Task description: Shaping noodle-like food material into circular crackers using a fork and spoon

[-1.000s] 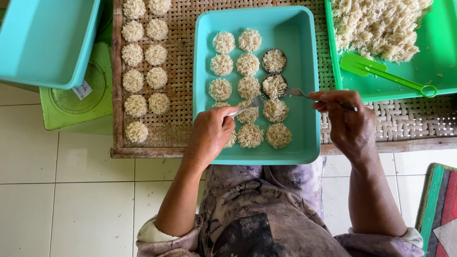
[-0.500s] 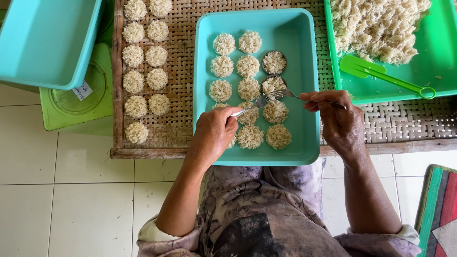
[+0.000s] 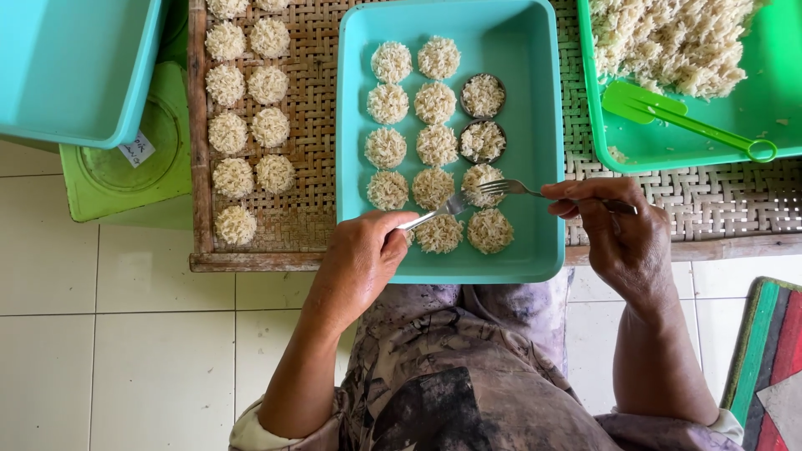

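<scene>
The left hand is closed on a spoon and the right hand is closed on a fork, both tips meeting between the hands at a noodle round in the teal tray, nearer the left hand

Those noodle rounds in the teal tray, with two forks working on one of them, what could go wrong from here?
1. The forks meet on one noodle round that touches its neighbours; prying may pull strands loose or shove the others.
2. The left hand hangs over the front-row round and might flatten it.
3. The teal tray overhangs the woven rack's edge; downward pressure could tip it.
</scene>
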